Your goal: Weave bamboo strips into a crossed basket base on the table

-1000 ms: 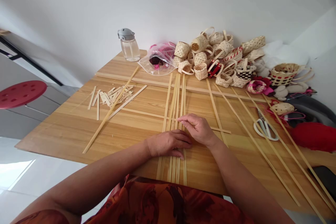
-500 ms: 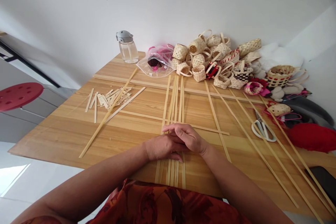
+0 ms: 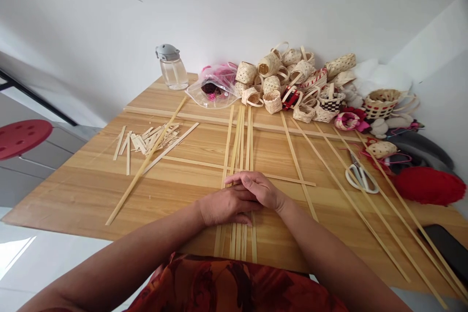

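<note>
Resting palm down on the long pale strips, the left hand has its fingers loosely spread (whether they pinch a strip, I cannot tell), while the right hand lies over them, open with fingers extended. The long pale strips cross a thin crosswise strip on the wooden table, between the short cut pieces and the scissors, near small woven baskets
</note>
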